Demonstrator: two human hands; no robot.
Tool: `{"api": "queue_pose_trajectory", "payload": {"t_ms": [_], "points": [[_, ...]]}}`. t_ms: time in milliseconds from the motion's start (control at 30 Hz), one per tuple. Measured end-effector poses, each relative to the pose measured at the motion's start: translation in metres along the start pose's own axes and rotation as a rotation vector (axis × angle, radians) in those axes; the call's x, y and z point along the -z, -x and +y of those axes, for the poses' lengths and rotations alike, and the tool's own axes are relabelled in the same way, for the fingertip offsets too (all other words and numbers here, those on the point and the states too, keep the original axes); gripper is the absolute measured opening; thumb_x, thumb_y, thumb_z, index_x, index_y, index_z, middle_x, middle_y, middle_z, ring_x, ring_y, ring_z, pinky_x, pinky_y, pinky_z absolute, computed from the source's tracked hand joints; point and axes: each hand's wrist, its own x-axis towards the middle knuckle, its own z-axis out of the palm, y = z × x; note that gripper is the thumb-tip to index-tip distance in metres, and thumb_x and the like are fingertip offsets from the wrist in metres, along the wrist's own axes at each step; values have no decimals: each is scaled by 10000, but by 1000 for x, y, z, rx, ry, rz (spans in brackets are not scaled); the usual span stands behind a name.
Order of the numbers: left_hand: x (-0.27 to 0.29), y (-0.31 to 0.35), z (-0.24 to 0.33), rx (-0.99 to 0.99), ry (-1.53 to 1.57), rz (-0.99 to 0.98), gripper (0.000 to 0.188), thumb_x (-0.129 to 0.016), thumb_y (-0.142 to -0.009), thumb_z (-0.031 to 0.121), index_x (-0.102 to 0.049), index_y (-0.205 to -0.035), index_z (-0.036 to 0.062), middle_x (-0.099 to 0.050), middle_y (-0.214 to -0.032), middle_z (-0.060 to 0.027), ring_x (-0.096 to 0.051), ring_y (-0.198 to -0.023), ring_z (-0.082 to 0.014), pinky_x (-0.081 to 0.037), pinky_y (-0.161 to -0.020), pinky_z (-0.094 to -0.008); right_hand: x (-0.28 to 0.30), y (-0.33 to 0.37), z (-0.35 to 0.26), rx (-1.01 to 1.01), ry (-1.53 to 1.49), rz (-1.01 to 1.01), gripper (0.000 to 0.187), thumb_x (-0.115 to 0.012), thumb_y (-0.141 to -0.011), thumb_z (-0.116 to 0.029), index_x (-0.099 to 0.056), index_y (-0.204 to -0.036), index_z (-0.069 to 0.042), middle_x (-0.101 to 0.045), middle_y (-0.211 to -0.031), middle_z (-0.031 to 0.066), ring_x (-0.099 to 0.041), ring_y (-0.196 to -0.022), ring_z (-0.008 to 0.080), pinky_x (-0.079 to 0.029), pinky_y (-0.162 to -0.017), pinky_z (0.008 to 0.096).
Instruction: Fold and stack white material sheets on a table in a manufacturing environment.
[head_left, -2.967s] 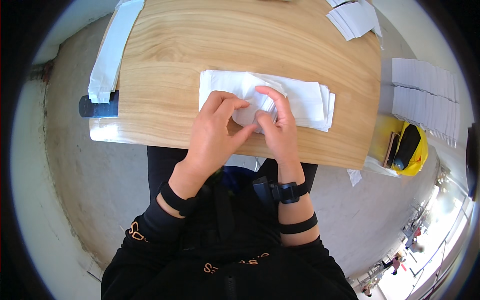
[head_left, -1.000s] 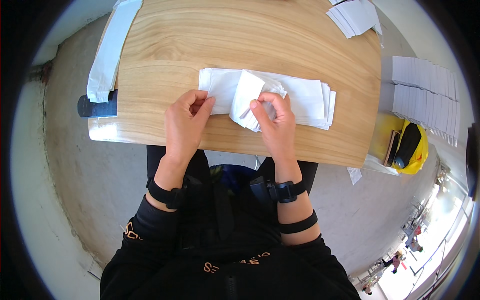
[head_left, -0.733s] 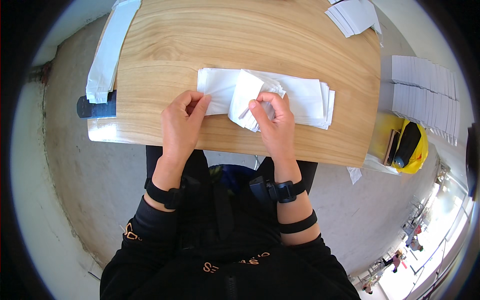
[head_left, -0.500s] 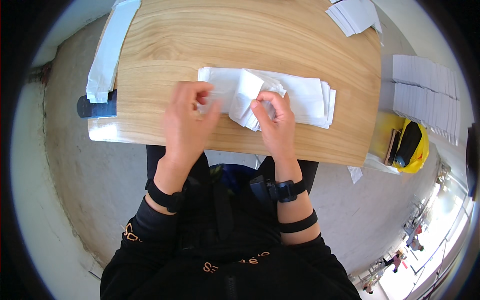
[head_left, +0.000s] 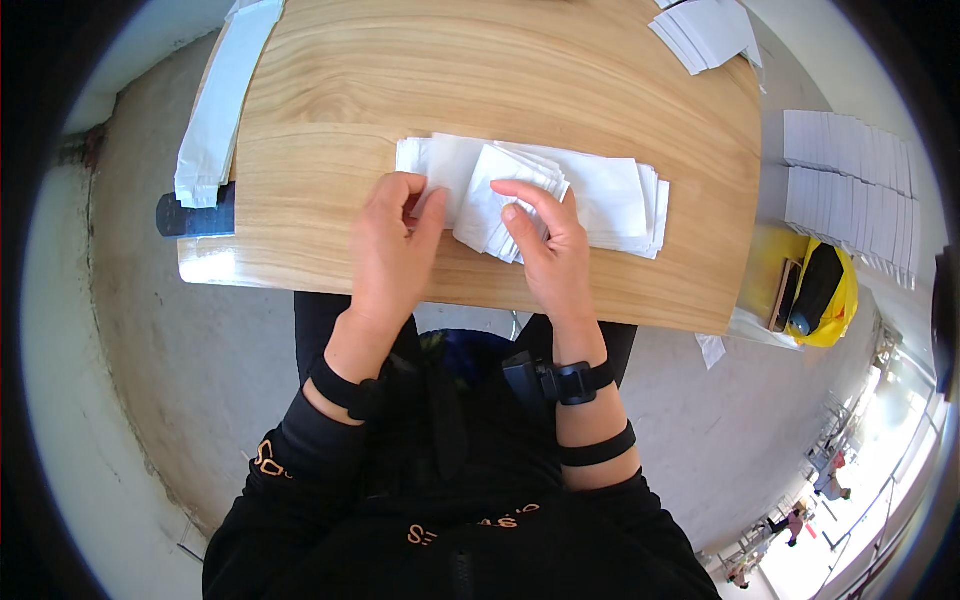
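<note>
On the wooden table lies a flat stack of long white paper sheets (head_left: 612, 195), its right ends fanned out. Across its middle sits a pile of smaller folded white papers (head_left: 492, 195), slightly skewed. My left hand (head_left: 392, 245) is at the stack's left end, thumb and forefinger bent around the edge of a top sheet (head_left: 452, 165) that lies a little right of the sheets beneath. Over the right side of the folded pile, my right hand (head_left: 552, 240) has thumb and forefinger parted, with nothing seen between them; its other fingers curl out of sight.
More long white sheets (head_left: 228, 95) lie along the table's left edge, above a dark blue object (head_left: 197, 213). White papers (head_left: 705, 35) rest at the far right corner. Right of the table are stacked white paper bundles (head_left: 850, 195) and a yellow bag (head_left: 835, 300) with dark items.
My left hand has moved slightly right and come to a sheet's edge. The raised flap on the folded pile now lies flat, and my right thumb and forefinger have parted.
</note>
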Motion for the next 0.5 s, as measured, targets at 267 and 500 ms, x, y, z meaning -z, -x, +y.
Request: {"api": "queue_pose_trajectory", "payload": {"t_ms": [267, 500], "points": [[16, -2, -12, -24, -128, 68, 112, -624, -875, 92, -595, -856, -15, -578, -814, -112, -555, -634, -211, -452, -598, -316, 2, -1, 3, 46, 87, 29, 221, -579, -888, -93, -633, -1103, -98, -512, -1050, 107, -511, -1023, 228, -394, -906, 310], [12, 0, -1, -169, -279, 192, 211, -698, -804, 80, -592, -973, 15, -533, -965, -106, -556, -783, -218, -466, -691, -313, 3, -1, 11, 1, 41, 29, 315, -562, -883, -78, -544, -1197, -72, -513, -1124, 102, -490, -1069, 221, -366, -953, 311]]}}
